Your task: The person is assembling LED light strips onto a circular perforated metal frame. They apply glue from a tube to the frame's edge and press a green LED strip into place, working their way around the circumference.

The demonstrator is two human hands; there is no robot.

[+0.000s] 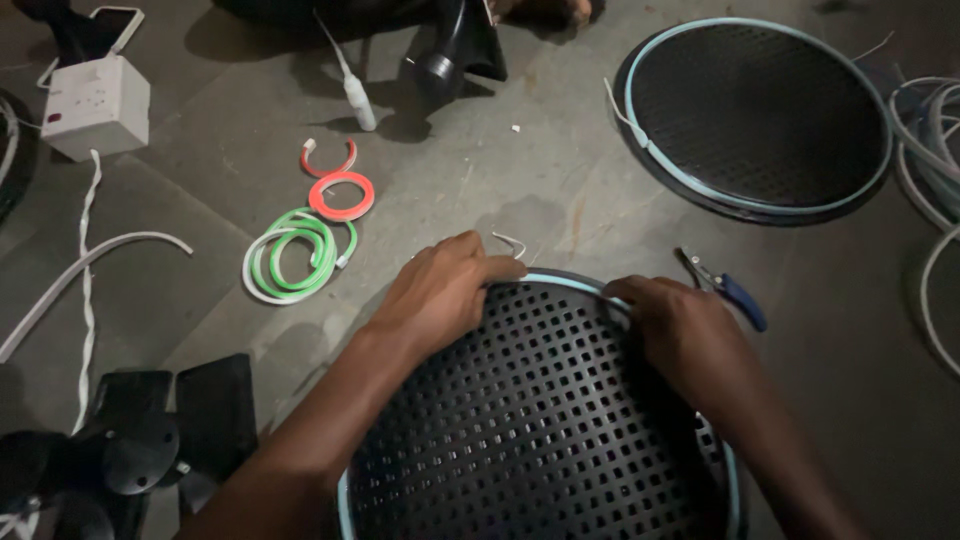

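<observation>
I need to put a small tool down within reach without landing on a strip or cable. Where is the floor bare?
Bare floor lies between the left hand and the far round panel, and right of the blue-handled cutters, before the white cables. The left side is crowded: green strip coil, red strip coil, socket box, white cord.

One screen: phone [112,27] at top left, lying behind the white socket box [95,105], white-edged with a dark display, partly cut off. No packages, labels or signs visible.
</observation>
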